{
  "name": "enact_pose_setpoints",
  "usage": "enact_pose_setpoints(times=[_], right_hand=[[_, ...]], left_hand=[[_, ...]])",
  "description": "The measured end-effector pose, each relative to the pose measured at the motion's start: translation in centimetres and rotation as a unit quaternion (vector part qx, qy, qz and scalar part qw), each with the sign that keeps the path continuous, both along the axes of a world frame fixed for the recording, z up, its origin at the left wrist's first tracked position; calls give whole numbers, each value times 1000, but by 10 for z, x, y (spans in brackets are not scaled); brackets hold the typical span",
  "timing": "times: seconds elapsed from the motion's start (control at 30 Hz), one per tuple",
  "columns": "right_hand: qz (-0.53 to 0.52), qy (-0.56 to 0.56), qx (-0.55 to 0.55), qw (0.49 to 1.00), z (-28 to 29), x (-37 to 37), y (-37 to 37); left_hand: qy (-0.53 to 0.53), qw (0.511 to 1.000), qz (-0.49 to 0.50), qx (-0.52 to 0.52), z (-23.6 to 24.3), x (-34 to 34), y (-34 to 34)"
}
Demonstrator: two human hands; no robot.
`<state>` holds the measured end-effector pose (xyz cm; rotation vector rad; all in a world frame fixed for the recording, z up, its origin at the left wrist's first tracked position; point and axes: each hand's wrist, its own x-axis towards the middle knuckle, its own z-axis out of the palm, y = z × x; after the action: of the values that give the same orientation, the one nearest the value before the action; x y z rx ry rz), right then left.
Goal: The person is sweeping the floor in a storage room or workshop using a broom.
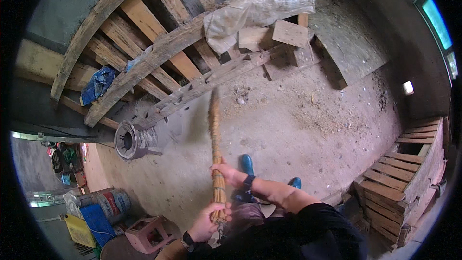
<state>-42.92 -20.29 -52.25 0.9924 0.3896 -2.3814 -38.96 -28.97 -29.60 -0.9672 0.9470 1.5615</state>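
I hold a long straw broom (215, 125), bound along its length, out over the dusty concrete floor (284, 144). My left hand (211, 216) grips it near the lower end, and my right hand (227, 174) is wrapped round it higher up. The broom's dark far tip is near a weathered wooden beam at the base of a slatted timber frame (183, 38). Scattered dirt and debris (313, 101) lie to the right of the broom. My feet, in blue boots (246, 163), stand below it.
A metal cylinder (130, 139) stands to the left. A wooden crate (390, 173) is at the lower right. A pink plastic stool (144, 236) and assorted items sit at the lower left. Wood blocks (289, 31) and a board (351, 53) lie toward the back right.
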Motion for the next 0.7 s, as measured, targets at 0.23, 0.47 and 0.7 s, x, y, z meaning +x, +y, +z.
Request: enact_pose_setpoints(times=[0.23, 0.47, 0.7], right_hand=[[-1, 32, 0, 999, -74, -94, -31], [-158, -131, 177, 962, -53, -60, 32], [-187, -115, 143, 965, 14, -123, 50]], left_hand=[[135, 972, -140, 130, -120, -107, -66], [-93, 951, -235, 176, -130, -144, -45], [-49, 939, -324, 108, -57, -212, -10]])
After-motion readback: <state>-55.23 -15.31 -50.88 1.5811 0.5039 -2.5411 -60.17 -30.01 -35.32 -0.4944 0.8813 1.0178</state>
